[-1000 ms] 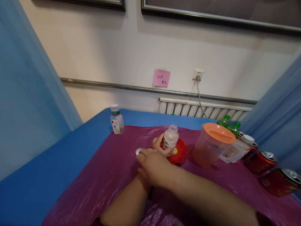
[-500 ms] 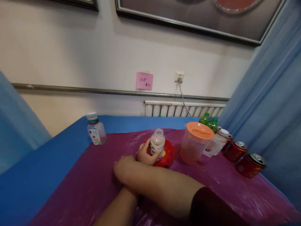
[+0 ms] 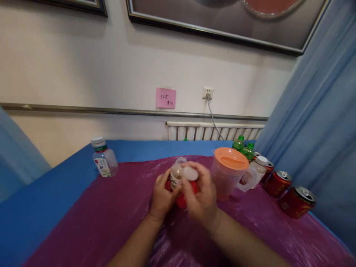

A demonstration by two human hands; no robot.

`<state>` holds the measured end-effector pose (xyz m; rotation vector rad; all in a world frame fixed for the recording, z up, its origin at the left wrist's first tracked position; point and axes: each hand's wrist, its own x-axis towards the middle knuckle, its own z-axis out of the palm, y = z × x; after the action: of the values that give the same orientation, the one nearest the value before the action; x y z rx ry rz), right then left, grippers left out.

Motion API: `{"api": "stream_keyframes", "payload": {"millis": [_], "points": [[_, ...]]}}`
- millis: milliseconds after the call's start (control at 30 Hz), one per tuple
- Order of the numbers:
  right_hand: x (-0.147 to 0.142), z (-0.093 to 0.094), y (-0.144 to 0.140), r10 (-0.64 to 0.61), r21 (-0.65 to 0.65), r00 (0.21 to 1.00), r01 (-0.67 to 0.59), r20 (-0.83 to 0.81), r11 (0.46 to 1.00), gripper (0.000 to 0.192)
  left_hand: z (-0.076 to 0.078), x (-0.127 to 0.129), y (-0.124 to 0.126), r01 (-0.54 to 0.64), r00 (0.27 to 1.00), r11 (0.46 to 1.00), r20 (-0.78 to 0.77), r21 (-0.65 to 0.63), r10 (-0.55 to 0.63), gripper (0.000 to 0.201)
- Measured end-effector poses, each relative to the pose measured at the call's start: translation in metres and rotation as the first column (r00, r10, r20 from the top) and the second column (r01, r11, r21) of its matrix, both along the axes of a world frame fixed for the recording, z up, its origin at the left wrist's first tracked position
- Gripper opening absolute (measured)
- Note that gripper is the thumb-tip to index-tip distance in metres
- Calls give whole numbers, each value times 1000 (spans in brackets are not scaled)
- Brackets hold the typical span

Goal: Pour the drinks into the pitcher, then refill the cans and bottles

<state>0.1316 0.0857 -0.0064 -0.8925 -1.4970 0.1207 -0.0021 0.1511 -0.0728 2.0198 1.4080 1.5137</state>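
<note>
My left hand (image 3: 163,196) is wrapped round a clear plastic bottle (image 3: 176,174) with a printed label and an uncapped mouth. The bottle is upright at a red scalloped plate (image 3: 182,201), which my hands mostly cover. Just right of the bottle, my right hand (image 3: 203,194) pinches a white bottle cap (image 3: 190,173) between thumb and fingers, a little below the height of the bottle's mouth. Close to my right hand stands a clear pitcher (image 3: 222,181) with an orange lid (image 3: 232,158).
A white-capped clear bottle (image 3: 104,159) stands at the left. On the right are green bottles (image 3: 248,151), another white-capped bottle (image 3: 258,168) and red cans (image 3: 297,202). Purple plastic sheeting (image 3: 111,215) covers part of the blue table (image 3: 33,196). A blue curtain (image 3: 314,122) hangs at the right.
My right arm has uncrossed from over the left and swung right; the right hand now holds the white cap beside the bottle. My left hand still grips the bottle. The view shifted slightly.
</note>
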Motion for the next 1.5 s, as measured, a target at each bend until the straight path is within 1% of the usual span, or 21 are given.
{"api": "stream_keyframes", "payload": {"millis": [67, 100, 200, 300, 467, 633, 767, 833, 900, 1067, 1167, 1333, 1500], "points": [[18, -6, 11, -47, -51, 981, 38, -188, 998, 47, 2, -1, 1, 41, 999, 999, -7, 19, -41, 57], [23, -10, 17, -52, -67, 969, 37, -243, 997, 47, 4, -2, 0, 57, 998, 998, -13, 32, -56, 58], [29, -22, 26, -45, -95, 942, 14, -332, 995, 48, 7, -2, -3, 101, 994, 993, -43, 63, -98, 60], [29, -31, 24, -38, -92, 934, 6, -354, 996, 48, 11, -2, -7, 143, 987, 984, -94, 107, -134, 60], [33, -36, 22, -3, -71, 937, -23, -349, 997, 43, 16, -2, -13, 212, 968, 963, -174, 164, -184, 61], [35, -42, 26, 57, -148, 918, -124, -392, 981, 41, 15, -1, -18, 233, 962, 955, -188, 182, -198, 61], [36, -50, 25, 108, -184, 908, -196, -404, 963, 42, 16, -1, -20, 240, 959, 957, -191, 165, -208, 61], [38, -52, 24, 109, -190, 912, -197, -395, 962, 41, 16, -1, -20, 239, 959, 956, -197, 167, -205, 61], [40, -53, 22, 96, -188, 928, -173, -361, 967, 41, 16, -1, -20, 237, 959, 954, -203, 185, -198, 62], [43, -49, 18, 16, -119, 982, -39, -187, 992, 42, 16, -2, -19, 229, 959, 949, -215, 217, -183, 60], [44, -47, 17, -32, -64, 996, 26, -86, 998, 43, 15, -2, -18, 235, 959, 944, -211, 230, -188, 61], [45, -49, 18, -62, -23, 998, 61, -12, 998, 45, 12, -2, -17, 233, 961, 949, -201, 213, -191, 63], [48, -49, 18, -65, -10, 997, 65, 28, 998, 44, 12, -2, -17, 229, 960, 954, -206, 194, -189, 61]]}}
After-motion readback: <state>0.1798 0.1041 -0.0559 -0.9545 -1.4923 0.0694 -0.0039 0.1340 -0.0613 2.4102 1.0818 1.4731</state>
